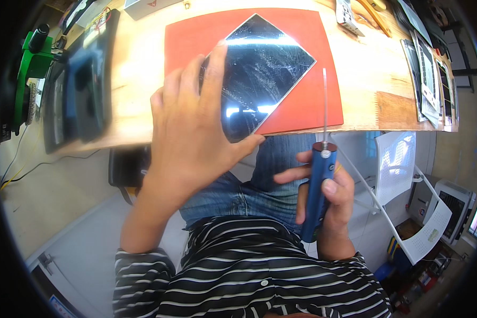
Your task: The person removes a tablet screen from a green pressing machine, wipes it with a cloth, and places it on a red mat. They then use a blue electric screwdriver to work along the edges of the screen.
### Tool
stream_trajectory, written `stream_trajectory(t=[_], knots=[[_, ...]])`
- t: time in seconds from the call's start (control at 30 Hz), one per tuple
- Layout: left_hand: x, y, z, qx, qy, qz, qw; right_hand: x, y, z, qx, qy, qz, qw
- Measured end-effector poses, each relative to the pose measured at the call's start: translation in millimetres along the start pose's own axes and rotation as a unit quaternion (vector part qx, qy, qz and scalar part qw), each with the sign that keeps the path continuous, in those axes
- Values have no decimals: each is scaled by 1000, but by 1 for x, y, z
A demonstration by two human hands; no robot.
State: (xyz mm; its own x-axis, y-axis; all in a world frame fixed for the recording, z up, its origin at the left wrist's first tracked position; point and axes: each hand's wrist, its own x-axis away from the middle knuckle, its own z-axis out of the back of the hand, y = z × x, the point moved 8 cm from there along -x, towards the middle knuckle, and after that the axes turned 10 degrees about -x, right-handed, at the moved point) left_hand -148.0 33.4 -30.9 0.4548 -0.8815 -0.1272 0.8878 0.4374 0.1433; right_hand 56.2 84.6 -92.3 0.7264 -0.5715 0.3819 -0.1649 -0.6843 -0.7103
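A dark, rectangular glass screen panel (270, 69) with smears and bright reflections lies turned cornerwise over a red-orange mat (191, 40). My left hand (188, 119) grips it at its left and near side, fingers along the left edge and thumb by the near corner; the hand covers that part of the panel. In front of the table edge, my right hand (336, 193) is closed around a blue cylindrical handheld tool (318, 185). A long, thin metal shaft (325, 100) points from the tool away from me, reaching over the mat's right side, apart from the panel.
The wooden table (363, 74) carries dark panels (85, 90) at left and a stack of flat panels (421, 79) at right. A green-framed device (32, 69) stands far left. Several tools lie at the back right. A white folding chair (397, 164) stands beyond the table's right front.
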Motion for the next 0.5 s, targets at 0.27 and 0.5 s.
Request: stream_trajectory(t=[0.27, 0.5], knots=[[-45, -36, 14, 428, -80, 120, 892, 19, -9, 32, -48, 25, 45, 998], [-102, 62, 26, 642, -251, -94, 719, 48, -56, 46, -175, -28, 216, 960]])
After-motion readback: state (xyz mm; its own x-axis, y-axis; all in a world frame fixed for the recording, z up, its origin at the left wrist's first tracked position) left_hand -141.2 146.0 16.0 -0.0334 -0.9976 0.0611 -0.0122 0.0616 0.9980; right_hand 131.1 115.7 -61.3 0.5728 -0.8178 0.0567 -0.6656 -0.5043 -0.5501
